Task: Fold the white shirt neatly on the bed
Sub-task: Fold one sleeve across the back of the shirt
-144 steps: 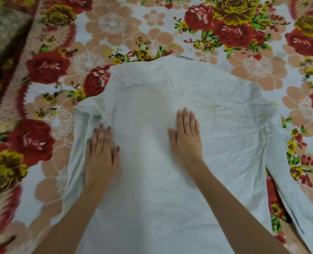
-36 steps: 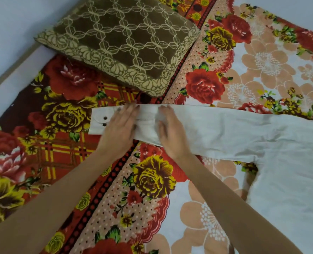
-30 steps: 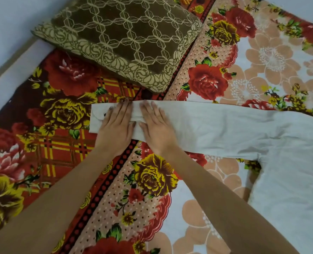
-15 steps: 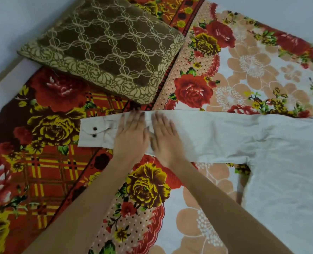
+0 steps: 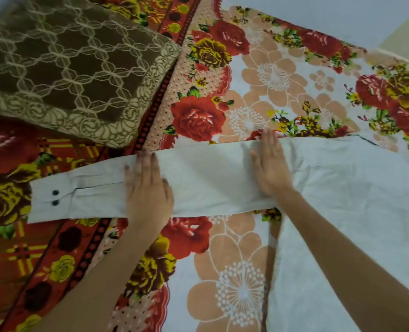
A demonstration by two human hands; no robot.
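The white shirt (image 5: 356, 197) lies flat on the flowered bed sheet (image 5: 270, 75), its body at the right. One long sleeve (image 5: 206, 180) stretches out to the left, ending in a cuff (image 5: 48, 200) with two dark buttons. My left hand (image 5: 148, 190) presses flat on the sleeve near the cuff end, fingers straight. My right hand (image 5: 270, 166) lies flat on the sleeve close to the shoulder, fingers straight and pointing away from me.
A brown patterned pillow (image 5: 72, 65) lies at the upper left, its corner close above the sleeve. The bed's far edge and a pale wall (image 5: 342, 17) run along the top right.
Half a second ago both hands lay side by side on the sleeve. My right hand has slid right toward the shoulder, and the left stays near the cuff end. The view has shifted.
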